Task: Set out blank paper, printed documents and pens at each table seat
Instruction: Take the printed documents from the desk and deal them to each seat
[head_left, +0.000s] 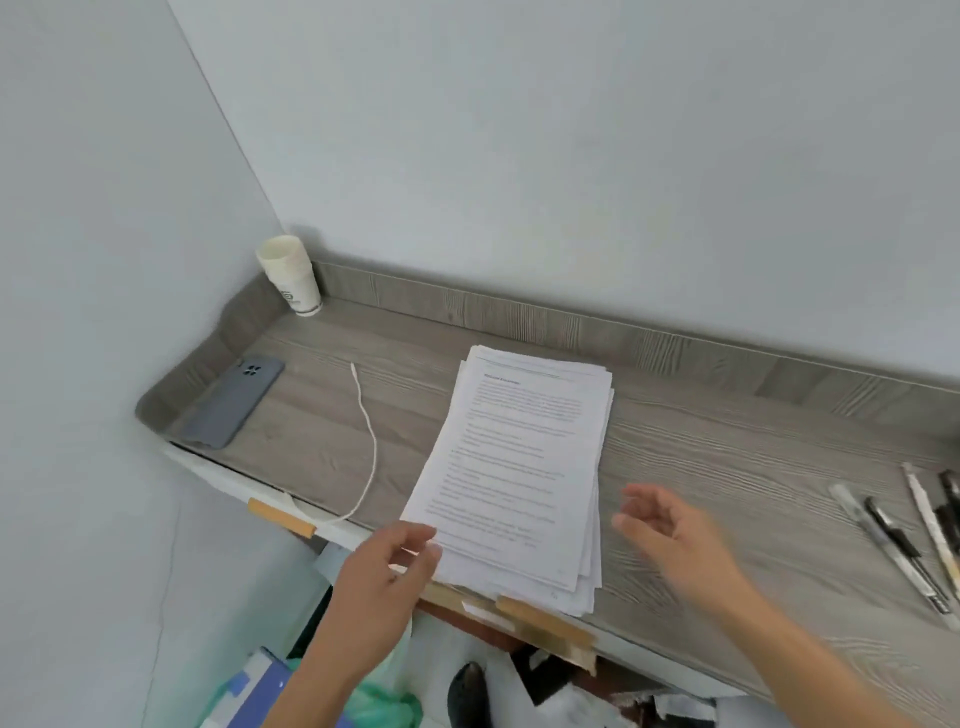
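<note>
While paper stack (519, 467) lies on counter (727, 467) by near edge, my left hand (379, 577) pinches its near corner, thumb on top. My right hand (670, 530) hangs just beside stack, fingers loose, holding nothing. Far right, pens (901, 548) lie untouched. Step, I think: picking up papers. Next: lift whole stack with both hands, keep sheets together.

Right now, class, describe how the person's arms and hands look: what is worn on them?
No sleeves are in view. The left hand and right hand wear no gloves, rings, watch or bracelet that can be seen, though motion blur could hide small details.
</note>
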